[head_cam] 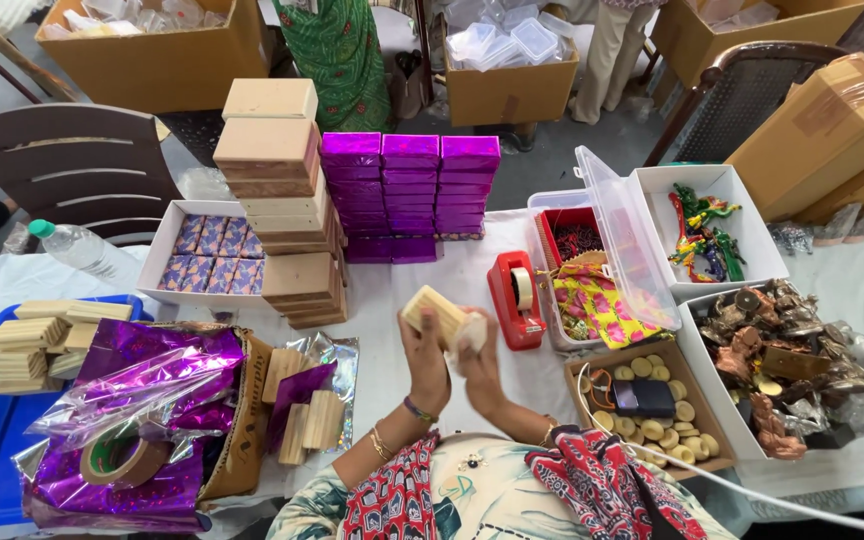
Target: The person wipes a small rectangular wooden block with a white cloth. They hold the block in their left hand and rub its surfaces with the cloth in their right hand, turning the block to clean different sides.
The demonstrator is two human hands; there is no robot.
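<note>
While a white-covered table (402,290) spreads under everything, the biggest things on it are the stack of plain wooden boxes (287,190) and, just beside it on the right, three columns of shiny purple-wrapped boxes (410,195). Left of the stack sits a white tray of patterned packets (207,255). Crumpled purple foil sheets (137,400) lie at the near left, with a brown tape roll (117,458) resting on them. On the right stand a clear-lidded plastic bin (612,240) and a box of metallic figurines (782,355) (copper and silver tones). A red tape dispenser (515,298) sits just right of the hands. Raised above the table's centre, the left hand (427,365) and right hand (477,365) both grip a small pale wooden box (435,313), tilted, the left fingers wrapped around its lower side and the right hand pressed against its right end.
</note>
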